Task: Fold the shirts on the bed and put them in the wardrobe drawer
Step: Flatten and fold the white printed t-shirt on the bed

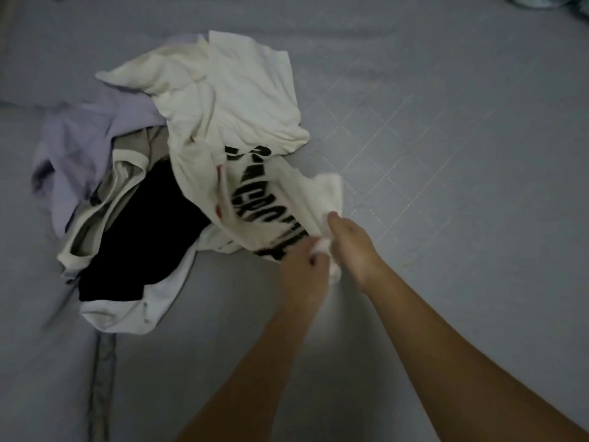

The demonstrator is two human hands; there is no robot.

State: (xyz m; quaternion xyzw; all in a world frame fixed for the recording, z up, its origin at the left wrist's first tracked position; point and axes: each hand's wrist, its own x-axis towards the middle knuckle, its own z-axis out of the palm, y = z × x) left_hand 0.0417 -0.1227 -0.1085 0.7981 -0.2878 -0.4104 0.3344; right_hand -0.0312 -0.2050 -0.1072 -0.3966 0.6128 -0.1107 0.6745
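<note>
Head cam, looking down on a grey bed [446,154]: a person's two bare hands work the near edge of a cream shirt w/ black lettering [255,186], topmost on a loose heap of laundry. Left hand [304,266] has fingers curled round a bunched bit of the shirt's edge; right hand [353,247] sits just beside it, thumb and fingers pinching the same fabric. Hands are close together, nearly touching. Frame is dim and a little blurred, so exact finger placement can't be told.

Shirts, none folded yet, lie in one pile left of centre: a second cream piece [245,84] at the far side, a lilac garment [83,141] to the left, a black one [153,224] in the middle, a beige top w/ white trim [127,161] tucked between, and a white piece [134,311] nearest the viewer. Wardrobe drawer isn't in view.

Step in hand looks like pulling the lettered shirt free to start the first fold, so the task is prob. at its very beginning. To do it well: lift clear of the heap rather than drag, as the cloth is limp and may snag the pieces under it. Then move the hands apart to find shoulders or hem, shake out, and lay flat on the open bedding at right before folding.
</note>
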